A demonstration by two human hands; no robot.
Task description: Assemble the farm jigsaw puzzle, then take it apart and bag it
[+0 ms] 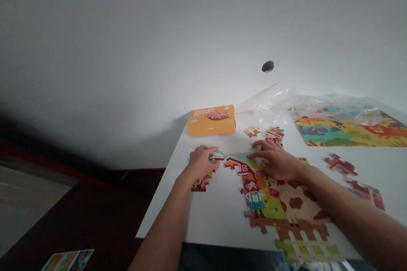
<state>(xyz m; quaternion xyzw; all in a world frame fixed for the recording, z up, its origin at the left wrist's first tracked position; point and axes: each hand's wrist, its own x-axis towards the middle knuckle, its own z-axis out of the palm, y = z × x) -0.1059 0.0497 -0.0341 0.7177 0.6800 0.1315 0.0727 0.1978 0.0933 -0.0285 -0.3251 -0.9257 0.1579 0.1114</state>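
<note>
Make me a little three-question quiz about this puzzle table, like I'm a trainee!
1. What colour is the box?
2. Which hand is nearer the puzzle cow? A) left B) right
3. True or false: clear plastic partly covers the animal sheet.

Key:
1. Orange.
2. B, the right hand.
3. True.

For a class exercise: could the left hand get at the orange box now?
Probably yes: the left hand is near the orange box, across a strip of white table, with nothing visible blocking.
</note>
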